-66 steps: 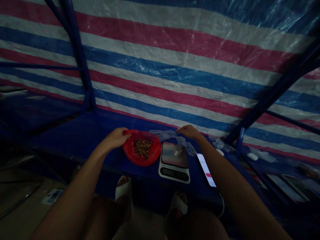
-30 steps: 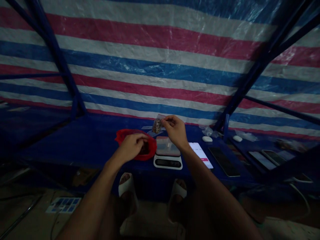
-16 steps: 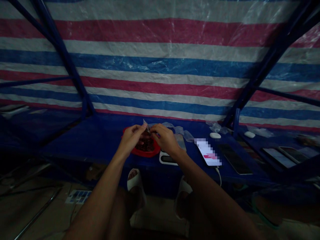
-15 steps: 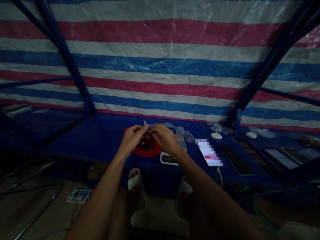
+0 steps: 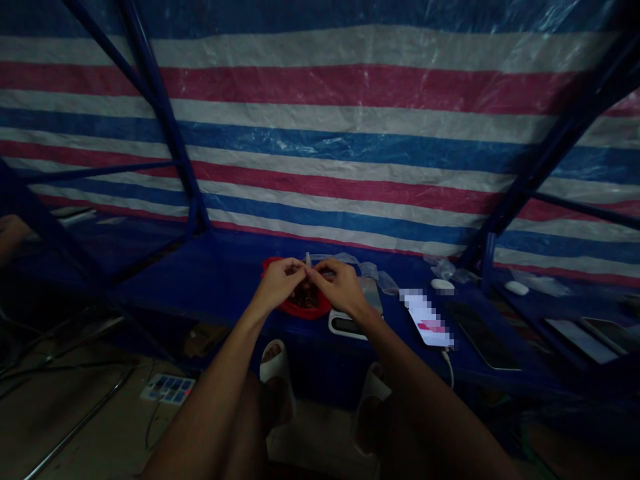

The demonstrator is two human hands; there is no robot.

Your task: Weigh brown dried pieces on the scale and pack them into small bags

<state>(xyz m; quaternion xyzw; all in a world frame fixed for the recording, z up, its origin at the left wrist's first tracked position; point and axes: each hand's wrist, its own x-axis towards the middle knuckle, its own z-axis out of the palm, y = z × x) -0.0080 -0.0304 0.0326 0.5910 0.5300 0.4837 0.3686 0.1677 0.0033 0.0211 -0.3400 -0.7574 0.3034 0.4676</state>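
My left hand point(image 5: 281, 281) and my right hand point(image 5: 341, 285) meet fingertip to fingertip, pinching a small clear plastic bag point(image 5: 308, 259) whose tip sticks up between them. Below is a red bowl point(image 5: 305, 312) holding small dark brown pieces, too dim to name; both hands partly cover it. Just right of the bowl lies a white digital scale point(image 5: 345, 325), half hidden under my right hand and wrist. Behind the scale, crumpled clear plastic point(image 5: 369, 270) trails to the right across the blue surface.
A lit phone point(image 5: 427, 319) with a white cable lies right of the scale, beside a dark phone point(image 5: 485, 337) and a white earbud-like case point(image 5: 443, 285). Blue metal posts point(image 5: 175, 133) stand either side before striped sheeting. Another person's hand point(image 5: 13, 233) shows far left.
My view has tilted up and left slightly, so everything sits lower and further right. My fingertips have drawn together on the plastic bag, which now stands more upright. Another person's hand has appeared at far left.
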